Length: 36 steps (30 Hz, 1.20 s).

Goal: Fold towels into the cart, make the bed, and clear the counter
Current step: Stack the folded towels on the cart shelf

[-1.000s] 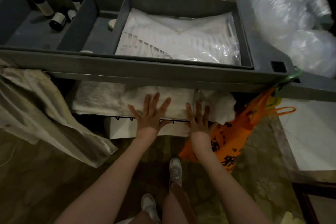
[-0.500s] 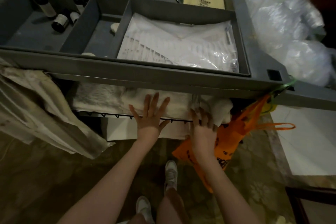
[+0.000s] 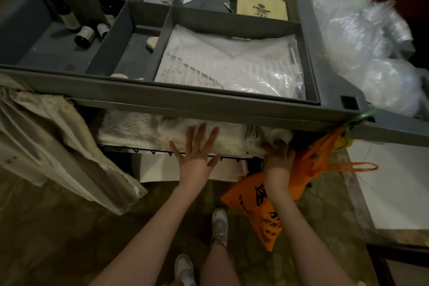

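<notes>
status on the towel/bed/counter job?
Done: folded towels already lie on the cart shelf under the top tray. In hand: left hand presses flat on the middle towel; right hand grips the rumpled end towel. Left: bed and counter, neither in view.

One grey housekeeping cart (image 3: 176, 97) fills the view, its top tray split into eight visible compartments. Five small dark bottles (image 3: 85, 36) can be counted in the left compartments, two standing and three lying down. One plastic-wrapped white packet (image 3: 232, 65) lies in the largest compartment, and one cream card box (image 3: 262, 6) sits behind it. Three folded towels (image 3: 130, 129) lie side by side on the shelf below. One orange bag (image 3: 269, 202) hangs at the cart's right end. Two hands (image 3: 196, 160) and two white shoes (image 3: 219, 225) show.
</notes>
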Tool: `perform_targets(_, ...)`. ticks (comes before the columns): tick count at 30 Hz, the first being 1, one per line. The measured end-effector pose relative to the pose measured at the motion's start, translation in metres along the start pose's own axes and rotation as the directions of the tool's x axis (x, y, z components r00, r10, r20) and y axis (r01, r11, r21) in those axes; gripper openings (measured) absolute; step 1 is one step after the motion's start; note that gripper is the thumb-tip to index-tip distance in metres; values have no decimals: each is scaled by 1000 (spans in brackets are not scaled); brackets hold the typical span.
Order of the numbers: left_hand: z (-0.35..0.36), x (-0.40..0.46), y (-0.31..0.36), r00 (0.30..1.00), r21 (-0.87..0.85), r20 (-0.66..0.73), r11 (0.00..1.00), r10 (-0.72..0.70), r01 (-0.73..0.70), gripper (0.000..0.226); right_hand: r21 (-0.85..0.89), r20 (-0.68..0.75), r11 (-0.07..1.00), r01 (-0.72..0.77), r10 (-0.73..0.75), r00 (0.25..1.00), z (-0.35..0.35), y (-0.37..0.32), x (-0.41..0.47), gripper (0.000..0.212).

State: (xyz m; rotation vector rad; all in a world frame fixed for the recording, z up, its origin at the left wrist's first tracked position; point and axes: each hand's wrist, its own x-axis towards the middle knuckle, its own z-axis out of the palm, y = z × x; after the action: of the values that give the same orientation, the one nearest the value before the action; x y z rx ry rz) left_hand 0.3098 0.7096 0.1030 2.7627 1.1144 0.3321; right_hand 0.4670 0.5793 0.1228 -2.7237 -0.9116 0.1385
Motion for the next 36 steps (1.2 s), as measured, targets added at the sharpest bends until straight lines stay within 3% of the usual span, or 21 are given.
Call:
perform_targets(5, -2, 1, -1, 999, -17, 36, 1000, -6, 6, 66, 66, -20, 990, 122, -121, 992, 11, -4, 2, 49)
perform_targets(6, -1, 2, -2, 998, -19, 55, 1000, -11, 12, 66, 26, 36, 991, 129, -130, 991, 14, -1, 9, 54)
perform_targets(8, -1, 2, -3, 995, -42, 93, 999, -27, 31, 65, -136, 156, 986, 97, -75, 985, 17, 4, 26, 60)
perform_targets(11, -8, 4, -3, 984, -57, 177, 997, -34, 44, 65, -135, 261, 990, 43, -7, 965, 17, 0, 37, 58)
perform_targets(16, -9, -4, 0, 991, -52, 133, 998, -31, 38, 68, -31, 127, 999, 29, -25, 992, 6, 9, 8, 62)
perform_targets(20, -14, 0, 4, 957, -20, 284, 998, -54, 62, 79, -136, 286, 991, 7, 33, 958, 5, 10, 7, 64)
perform_targets(24, -25, 2, 6, 943, -53, 331, 997, -39, 60, 79, -116, 289, 993, -8, 42, 957, -3, 7, 7, 63)
perform_targets(33, -52, -11, 16, 990, -182, 140, 982, -23, 49, 54, -50, 60, 990, 135, -132, 989, -29, -7, -24, 66)
perform_targets(36, -54, -24, 15, 996, -194, 77, 979, -42, 56, 49, -35, 64, 973, 230, -227, 972, -29, -12, -26, 57)
